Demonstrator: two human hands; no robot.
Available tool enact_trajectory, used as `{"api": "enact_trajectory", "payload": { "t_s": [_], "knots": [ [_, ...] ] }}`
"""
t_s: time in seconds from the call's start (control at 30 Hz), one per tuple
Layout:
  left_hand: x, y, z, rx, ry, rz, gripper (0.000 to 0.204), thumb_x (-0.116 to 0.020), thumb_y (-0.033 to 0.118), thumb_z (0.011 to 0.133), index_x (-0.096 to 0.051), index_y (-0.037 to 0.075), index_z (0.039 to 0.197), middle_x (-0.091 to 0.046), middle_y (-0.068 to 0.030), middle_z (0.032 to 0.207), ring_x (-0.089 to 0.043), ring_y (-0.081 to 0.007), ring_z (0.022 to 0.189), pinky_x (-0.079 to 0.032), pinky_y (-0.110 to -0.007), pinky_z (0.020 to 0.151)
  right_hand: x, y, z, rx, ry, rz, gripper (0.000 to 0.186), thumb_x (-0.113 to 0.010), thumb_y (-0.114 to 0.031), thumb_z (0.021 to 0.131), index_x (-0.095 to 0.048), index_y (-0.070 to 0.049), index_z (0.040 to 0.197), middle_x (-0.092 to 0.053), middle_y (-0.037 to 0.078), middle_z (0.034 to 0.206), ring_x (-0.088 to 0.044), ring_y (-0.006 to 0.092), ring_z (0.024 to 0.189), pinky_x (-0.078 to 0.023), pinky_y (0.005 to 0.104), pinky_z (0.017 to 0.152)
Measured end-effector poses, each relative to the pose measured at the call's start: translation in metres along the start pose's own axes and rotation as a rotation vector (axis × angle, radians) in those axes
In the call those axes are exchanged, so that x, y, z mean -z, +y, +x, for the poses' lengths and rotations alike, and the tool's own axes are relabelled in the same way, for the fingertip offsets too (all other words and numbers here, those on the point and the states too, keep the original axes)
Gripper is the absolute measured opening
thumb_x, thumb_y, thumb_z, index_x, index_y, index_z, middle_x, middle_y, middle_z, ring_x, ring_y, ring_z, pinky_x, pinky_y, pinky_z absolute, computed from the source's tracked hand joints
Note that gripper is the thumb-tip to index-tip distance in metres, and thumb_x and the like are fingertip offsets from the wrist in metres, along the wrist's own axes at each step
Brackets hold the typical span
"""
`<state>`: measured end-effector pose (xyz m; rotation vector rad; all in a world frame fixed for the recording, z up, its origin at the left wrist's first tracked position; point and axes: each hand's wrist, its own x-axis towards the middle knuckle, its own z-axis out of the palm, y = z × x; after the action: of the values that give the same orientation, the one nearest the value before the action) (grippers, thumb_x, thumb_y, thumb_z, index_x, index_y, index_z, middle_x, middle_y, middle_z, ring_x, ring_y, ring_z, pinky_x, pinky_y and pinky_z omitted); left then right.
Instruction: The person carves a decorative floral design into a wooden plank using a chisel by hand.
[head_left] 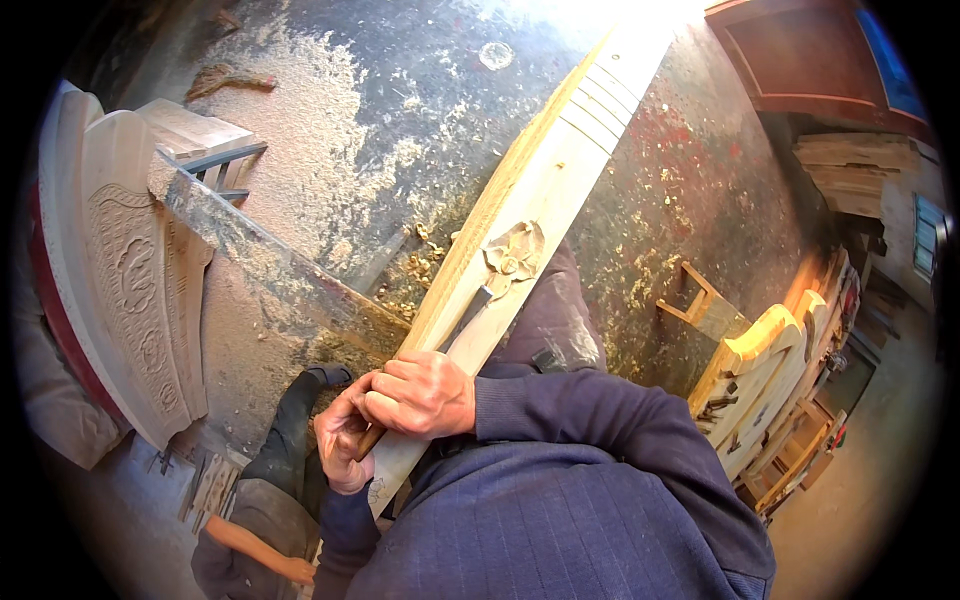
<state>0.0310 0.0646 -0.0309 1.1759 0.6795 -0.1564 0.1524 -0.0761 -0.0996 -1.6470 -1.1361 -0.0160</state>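
A long pale wooden board (555,190) runs diagonally from beside my body up to the bright top edge. A flower with petals (514,253) is carved in relief on its face. Both hands are closed round a wood chisel (467,322): my right hand (422,393) wraps it nearer the blade, and my left hand (343,440) grips the wooden handle lower down. The metal blade lies low over the board, its tip just short of the carved flower. Most of the handle is hidden by my fingers. Near my left wrist, a drawn pattern (377,490) marks the board's near end.
A dusty plank (290,265) reaches the board from the left. Beyond it stands a carved wooden panel (140,270). Another person (265,525) is at lower left. Sawdust (300,120) covers the floor. On the right are a small wooden stool (705,303) and a yellowish bench holding tools (765,385).
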Motion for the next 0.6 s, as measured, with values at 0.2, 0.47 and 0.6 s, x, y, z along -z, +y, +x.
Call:
{"api": "enact_trajectory", "payload": {
  "t_s": [0.2, 0.47, 0.6],
  "knots": [
    [0.0, 0.0, 0.006, 0.018, 0.011, 0.025, 0.113, -0.074, 0.076, 0.089, -0.053, -0.019, 0.147, -0.071, -0.0112, 0.115, -0.067, -0.014, 0.103, -0.052, -0.027, 0.091, 0.001, 0.002, 0.003, -0.028, 0.014, -0.012, 0.016, -0.072, -0.02, 0.079, -0.059, -0.01, 0.081, -0.055, 0.001, 0.073, -0.059, 0.0165, 0.063, -0.045, 0.0335, 0.057],
    [-0.003, 0.003, -0.005, 0.054, 0.021, 0.032, 0.118, -0.071, 0.08, 0.088, -0.051, -0.02, 0.148, -0.07, -0.0132, 0.121, -0.066, -0.0141, 0.107, -0.051, -0.026, 0.095, 0.005, 0.0, 0.002, 0.022, 0.008, -0.003, 0.019, -0.074, -0.014, 0.081, -0.056, -0.01, 0.077, -0.053, 0.001, 0.072, -0.055, 0.0155, 0.06, -0.041, 0.0335, 0.054],
    [-0.007, 0.003, -0.008, 0.03, 0.025, 0.022, 0.118, -0.071, 0.08, 0.089, -0.05, -0.021, 0.147, -0.069, -0.0162, 0.123, -0.067, -0.0151, 0.108, -0.052, -0.027, 0.096, 0.004, -0.002, -0.001, 0.022, 0.013, 0.013, 0.017, -0.074, -0.015, 0.082, -0.059, -0.009, 0.079, -0.053, 0.001, 0.072, -0.056, 0.0154, 0.061, -0.041, 0.0331, 0.053]
  ]
}}
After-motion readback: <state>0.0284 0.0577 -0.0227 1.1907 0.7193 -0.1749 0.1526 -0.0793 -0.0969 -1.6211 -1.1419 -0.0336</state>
